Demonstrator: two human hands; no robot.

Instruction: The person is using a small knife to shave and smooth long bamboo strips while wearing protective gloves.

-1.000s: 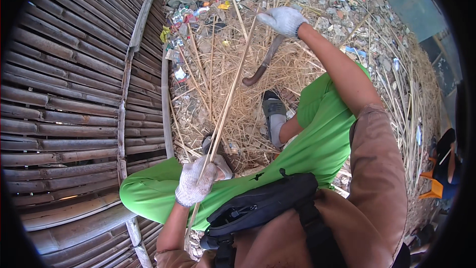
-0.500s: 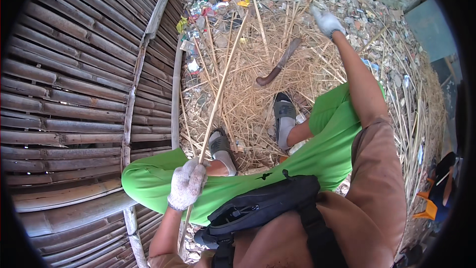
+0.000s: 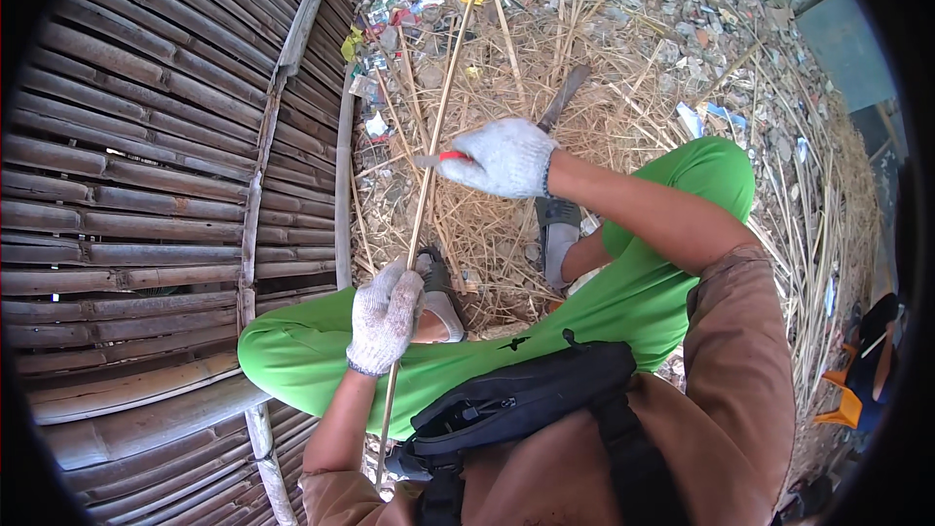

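Note:
In a white knit glove, my left hand [image 3: 386,319] is closed around a long, thin bamboo strip [image 3: 443,102]. The strip slants from beside my waist up toward the littered ground ahead. Higher up, my gloved right hand [image 3: 504,158] grips a small knife [image 3: 452,155] with a red handle. Its short blade lies against or just over the strip; actual contact is hard to tell. Beyond my right wrist, a large dark-bladed machete [image 3: 563,100] rests on the straw, its handle hidden behind my hand.
A bamboo slat wall [image 3: 146,205] stands close on my left. Bamboo shavings [image 3: 487,253] cover the ground between my sandalled feet, with plastic litter [image 3: 404,10] at the far left. Many thin strips [image 3: 799,234] lie at the right, near an orange object [image 3: 840,399]. A black bag [image 3: 526,385] sits at my waist.
My right hand has come in from the far right to the strip, and the red-handled knife now shows. My left hand has shifted slightly up and right, still holding the strip.

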